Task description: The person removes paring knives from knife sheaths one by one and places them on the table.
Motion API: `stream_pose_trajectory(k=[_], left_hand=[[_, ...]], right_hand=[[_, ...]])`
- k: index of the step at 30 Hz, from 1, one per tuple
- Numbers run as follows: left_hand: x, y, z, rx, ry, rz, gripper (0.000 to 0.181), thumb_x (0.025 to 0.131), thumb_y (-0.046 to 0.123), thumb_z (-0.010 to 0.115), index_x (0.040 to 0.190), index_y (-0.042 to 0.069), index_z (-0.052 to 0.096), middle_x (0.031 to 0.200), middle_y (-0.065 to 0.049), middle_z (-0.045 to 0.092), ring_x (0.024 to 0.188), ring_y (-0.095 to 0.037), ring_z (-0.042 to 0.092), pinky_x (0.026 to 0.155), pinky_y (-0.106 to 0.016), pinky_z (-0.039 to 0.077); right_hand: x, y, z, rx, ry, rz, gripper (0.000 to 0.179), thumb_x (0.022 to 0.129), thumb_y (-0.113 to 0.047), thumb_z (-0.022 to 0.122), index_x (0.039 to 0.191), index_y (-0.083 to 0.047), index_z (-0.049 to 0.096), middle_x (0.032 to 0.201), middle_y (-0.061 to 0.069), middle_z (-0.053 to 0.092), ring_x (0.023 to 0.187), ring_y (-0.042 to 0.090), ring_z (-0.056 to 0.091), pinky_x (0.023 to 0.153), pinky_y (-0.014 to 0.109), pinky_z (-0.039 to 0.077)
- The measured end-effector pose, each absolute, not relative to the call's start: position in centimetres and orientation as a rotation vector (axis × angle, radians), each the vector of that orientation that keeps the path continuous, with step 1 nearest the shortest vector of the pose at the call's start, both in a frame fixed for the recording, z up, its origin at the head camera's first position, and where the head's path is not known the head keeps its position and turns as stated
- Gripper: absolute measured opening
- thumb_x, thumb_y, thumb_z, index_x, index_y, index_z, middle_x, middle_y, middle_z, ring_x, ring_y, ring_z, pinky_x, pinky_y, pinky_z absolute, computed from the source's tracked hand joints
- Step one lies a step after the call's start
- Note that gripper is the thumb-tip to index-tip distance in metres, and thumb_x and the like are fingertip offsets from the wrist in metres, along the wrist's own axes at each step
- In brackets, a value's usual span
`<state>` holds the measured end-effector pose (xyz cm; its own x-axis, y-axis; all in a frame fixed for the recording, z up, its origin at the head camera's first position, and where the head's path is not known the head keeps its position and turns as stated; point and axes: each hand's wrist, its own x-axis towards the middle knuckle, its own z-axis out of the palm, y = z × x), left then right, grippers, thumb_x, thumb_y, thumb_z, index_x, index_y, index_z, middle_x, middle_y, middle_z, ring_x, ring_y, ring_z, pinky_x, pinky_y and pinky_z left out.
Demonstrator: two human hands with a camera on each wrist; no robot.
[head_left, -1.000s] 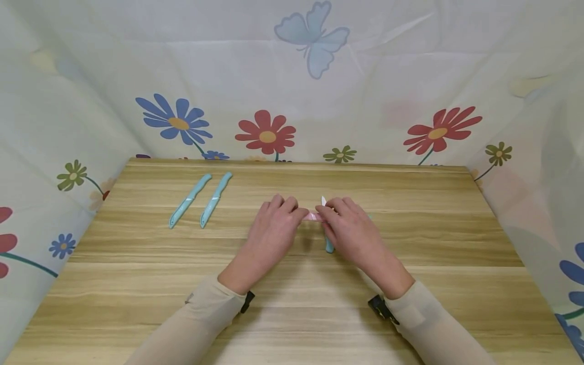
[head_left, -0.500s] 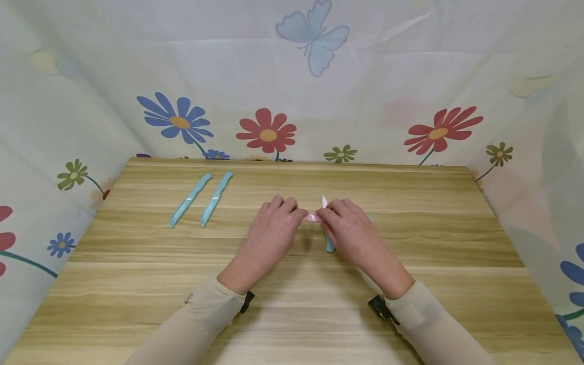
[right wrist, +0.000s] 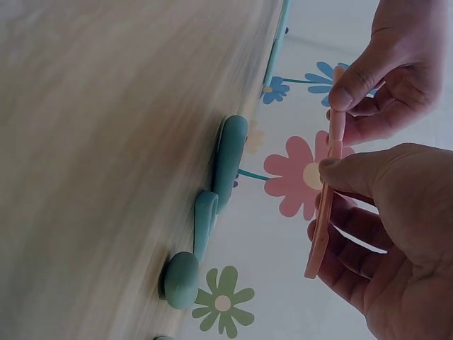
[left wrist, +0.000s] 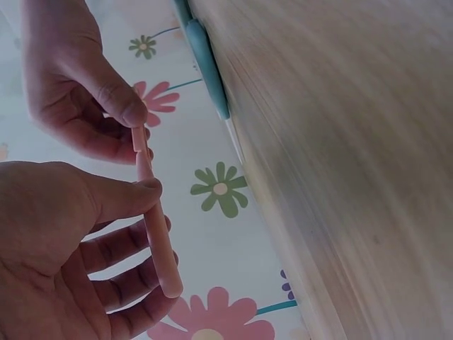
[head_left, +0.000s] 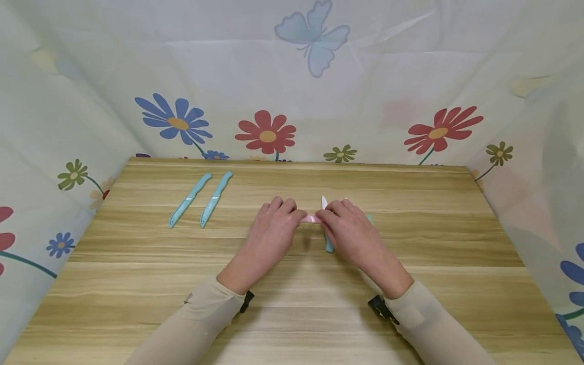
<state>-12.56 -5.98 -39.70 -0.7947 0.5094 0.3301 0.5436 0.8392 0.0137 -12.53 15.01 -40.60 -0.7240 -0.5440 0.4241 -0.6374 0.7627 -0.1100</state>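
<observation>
One pink thing, maybe a knife, was pinched by both the left hand and the right hand. A blue knife was partly hidden below the right hand.

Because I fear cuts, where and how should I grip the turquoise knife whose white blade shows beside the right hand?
Probably pinch its slim handle across the width, coming from the near side: it forms the near end, while the white blade points away.
</observation>
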Motion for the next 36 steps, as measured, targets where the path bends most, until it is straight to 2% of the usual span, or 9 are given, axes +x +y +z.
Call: stream_pose_trajectory(k=[7, 17, 24, 29, 36], left_hand=[[-12.54, -5.98, -39.75, -0.790, -2.706, -0.146, 0.018, 0.100, 0.015, 0.076, 0.116, 0.017, 0.082, 0.100, -0.003, 0.066, 0.089, -0.024, 0.054, 0.072, -0.035, 0.049], [-12.57, -6.01, -39.76, -0.799, -2.704, -0.149, 0.017, 0.101, 0.016, 0.075, 0.116, 0.016, 0.082, 0.100, -0.004, 0.066, 0.090, -0.025, 0.055, 0.072, -0.035, 0.049], [-12.64, -6.04, -39.78, -0.793, -2.718, -0.151, 0.017, 0.100, 0.015, 0.075, 0.116, 0.016, 0.082, 0.100, -0.004, 0.066, 0.090, -0.025, 0.055, 0.073, -0.035, 0.050], [-12.65, -6.04, -39.71, -0.788, -2.731, -0.143, 0.019, 0.099, 0.013, 0.077, 0.116, 0.016, 0.082, 0.101, -0.003, 0.067, 0.091, -0.024, 0.055, 0.073, -0.034, 0.050], [-12.70, -6.03, -39.76, -0.782, -2.739, -0.130, 0.020, 0.098, 0.011, 0.078, 0.117, 0.017, 0.082, 0.101, -0.003, 0.067, 0.091, -0.024, 0.056, 0.074, -0.034, 0.051]], right_hand=[[-12.55, 14.99, -40.56, 0.907, -2.588, 0.355, 0.018, 0.099, -0.014, 0.077, 0.114, -0.004, 0.078, 0.106, 0.010, 0.068, 0.090, 0.027, 0.061, 0.087, 0.039, 0.052], [-12.52, 15.00, -40.54, 0.908, -2.590, 0.368, 0.018, 0.098, -0.013, 0.079, 0.113, -0.004, 0.078, 0.105, 0.010, 0.068, 0.090, 0.027, 0.061, 0.091, 0.041, 0.052], [-12.59, 14.98, -40.67, 0.912, -2.597, 0.380, 0.017, 0.099, -0.012, 0.078, 0.114, -0.004, 0.078, 0.106, 0.010, 0.069, 0.091, 0.028, 0.061, 0.100, 0.045, 0.051], [-12.60, 14.98, -40.60, 0.914, -2.593, 0.386, 0.017, 0.098, -0.013, 0.078, 0.113, -0.004, 0.078, 0.105, 0.009, 0.069, 0.089, 0.027, 0.060, 0.091, 0.040, 0.052], [-12.61, 15.00, -40.63, 0.909, -2.597, 0.376, 0.017, 0.099, -0.013, 0.078, 0.114, -0.005, 0.078, 0.106, 0.009, 0.069, 0.091, 0.027, 0.062, 0.088, 0.039, 0.053]])
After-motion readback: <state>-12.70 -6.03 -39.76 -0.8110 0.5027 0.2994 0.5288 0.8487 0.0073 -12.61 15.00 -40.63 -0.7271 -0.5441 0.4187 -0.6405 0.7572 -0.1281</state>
